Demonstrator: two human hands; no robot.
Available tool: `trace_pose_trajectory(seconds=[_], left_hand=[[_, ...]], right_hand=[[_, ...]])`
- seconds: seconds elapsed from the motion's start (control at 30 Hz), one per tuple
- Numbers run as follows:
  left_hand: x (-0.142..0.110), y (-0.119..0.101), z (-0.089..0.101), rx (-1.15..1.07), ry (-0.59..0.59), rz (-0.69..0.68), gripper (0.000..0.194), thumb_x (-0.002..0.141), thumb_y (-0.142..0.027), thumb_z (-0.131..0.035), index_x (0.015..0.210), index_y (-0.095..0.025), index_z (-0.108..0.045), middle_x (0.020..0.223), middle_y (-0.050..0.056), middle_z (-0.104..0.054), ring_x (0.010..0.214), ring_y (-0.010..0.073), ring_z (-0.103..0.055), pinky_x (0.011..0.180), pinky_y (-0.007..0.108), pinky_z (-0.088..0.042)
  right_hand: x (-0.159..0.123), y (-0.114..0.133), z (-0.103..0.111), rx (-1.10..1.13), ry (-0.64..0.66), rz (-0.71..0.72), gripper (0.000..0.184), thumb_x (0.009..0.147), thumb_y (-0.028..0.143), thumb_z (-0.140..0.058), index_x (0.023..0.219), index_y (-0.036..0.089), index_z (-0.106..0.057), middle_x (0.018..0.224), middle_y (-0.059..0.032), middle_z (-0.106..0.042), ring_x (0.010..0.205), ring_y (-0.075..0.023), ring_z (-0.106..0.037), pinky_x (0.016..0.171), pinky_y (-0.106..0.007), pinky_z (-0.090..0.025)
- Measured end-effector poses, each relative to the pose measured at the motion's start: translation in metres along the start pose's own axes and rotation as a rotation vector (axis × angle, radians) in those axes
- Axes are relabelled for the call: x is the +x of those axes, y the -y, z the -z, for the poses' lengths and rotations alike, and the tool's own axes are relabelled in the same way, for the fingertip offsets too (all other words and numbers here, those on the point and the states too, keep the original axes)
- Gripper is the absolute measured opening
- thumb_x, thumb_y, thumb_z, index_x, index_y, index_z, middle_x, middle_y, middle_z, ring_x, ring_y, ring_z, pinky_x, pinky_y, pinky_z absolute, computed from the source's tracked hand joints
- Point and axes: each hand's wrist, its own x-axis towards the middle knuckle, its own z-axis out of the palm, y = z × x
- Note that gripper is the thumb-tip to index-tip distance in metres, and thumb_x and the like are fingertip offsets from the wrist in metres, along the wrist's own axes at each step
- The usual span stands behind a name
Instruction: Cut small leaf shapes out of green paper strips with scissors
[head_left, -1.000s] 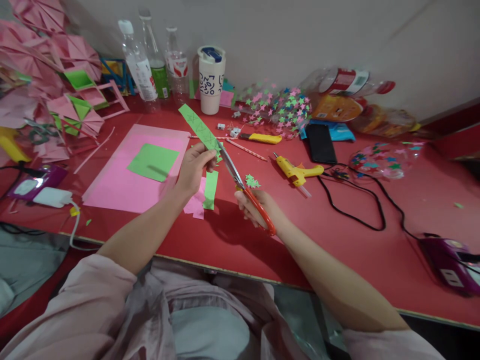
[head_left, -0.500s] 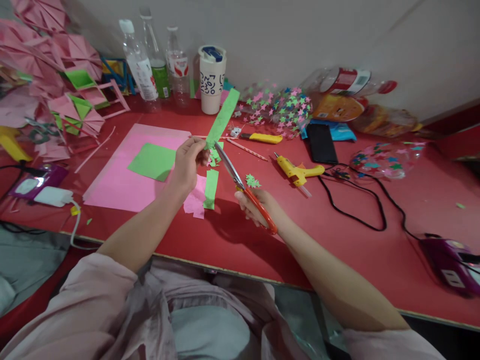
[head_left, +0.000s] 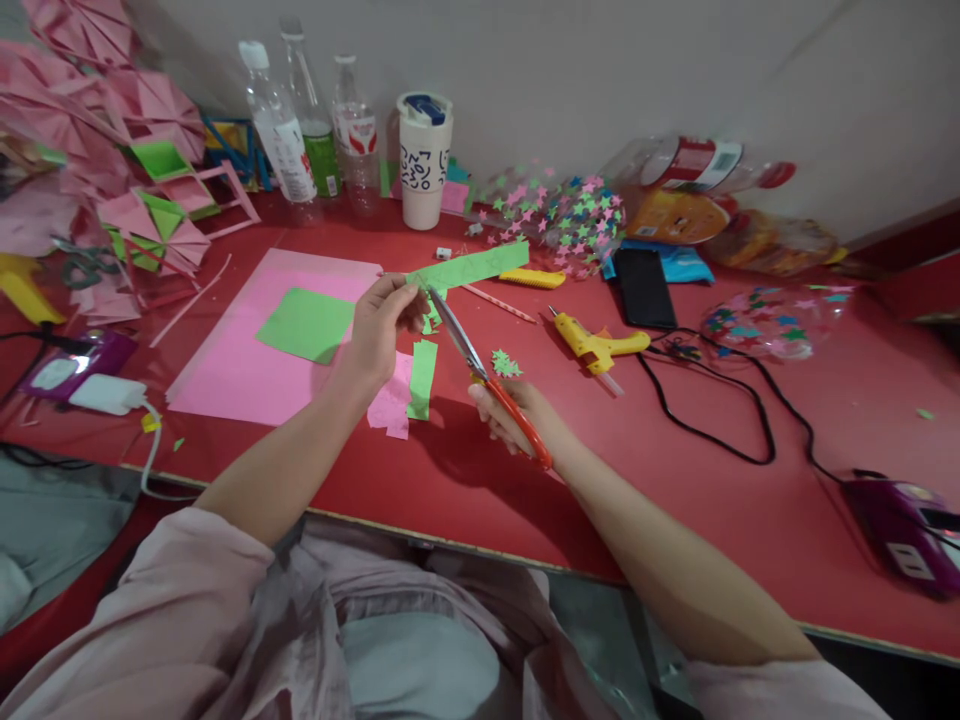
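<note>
Right hand closed round red-handled scissors, left hand pinching green strip.
Scissors tilted over worktop, midway between front and back edges; green stars near blades; tips by strip's left end; cup near back edge.

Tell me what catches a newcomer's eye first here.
The red-handled scissors in the right hand, their blades at a green paper strip in the left hand. Then the pink folded-paper shapes heaped at the table's far left.
</note>
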Motion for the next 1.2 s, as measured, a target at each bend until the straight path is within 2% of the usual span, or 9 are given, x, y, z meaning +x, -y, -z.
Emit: trace_pose_trajectory(seconds=[0.1,0.5,0.9,1.2], left_hand=[[0.0003,-0.0003,0.0003,0.032,0.012,-0.036,0.015,0.078,-0.023,-0.053,0.065,-0.019,-0.048,0.056,-0.005,-0.056,0.044,0.0031,-0.047,0.044,0.017,-0.038],[-0.0049,-0.0034,-0.0020,0.085,0.038,-0.102,0.020,0.079,-0.016,-0.050,0.060,-0.018,-0.046,0.049,-0.006,-0.047,0.045,0.0028,-0.043,0.046,0.016,-0.036],[-0.0082,-0.0037,-0.0050,0.163,0.012,-0.105,0.022,0.082,-0.023,-0.052,0.061,-0.018,-0.045,0.051,-0.006,-0.047,0.044,0.0023,-0.042,0.045,0.015,-0.036],[-0.0082,-0.0015,-0.0045,0.177,0.012,-0.099,0.024,0.083,-0.022,-0.052,0.060,-0.018,-0.044,0.050,-0.006,-0.048,0.043,0.0024,-0.043,0.044,0.016,-0.037]], right_hand=[[-0.0009,0.0014,0.0014,0.009,0.011,-0.001,0.049,0.071,0.065,-0.055,0.057,0.019,-0.043,0.037,0.0074,-0.035,0.030,-0.0063,-0.037,0.029,-0.019,-0.031],[-0.0029,-0.0007,0.0003,-0.046,0.039,0.034,0.050,0.073,0.067,-0.050,0.063,0.018,-0.047,0.045,0.0043,-0.043,0.034,-0.0069,-0.039,0.033,-0.020,-0.033],[-0.0023,-0.0003,0.0005,-0.050,0.046,0.050,0.050,0.074,0.067,-0.049,0.062,0.019,-0.046,0.041,0.0060,-0.039,0.033,-0.0070,-0.038,0.034,-0.021,-0.033],[-0.0026,-0.0003,0.0000,-0.049,0.020,0.010,0.049,0.075,0.066,-0.050,0.061,0.018,-0.047,0.039,0.0058,-0.041,0.030,-0.0062,-0.038,0.033,-0.020,-0.033]])
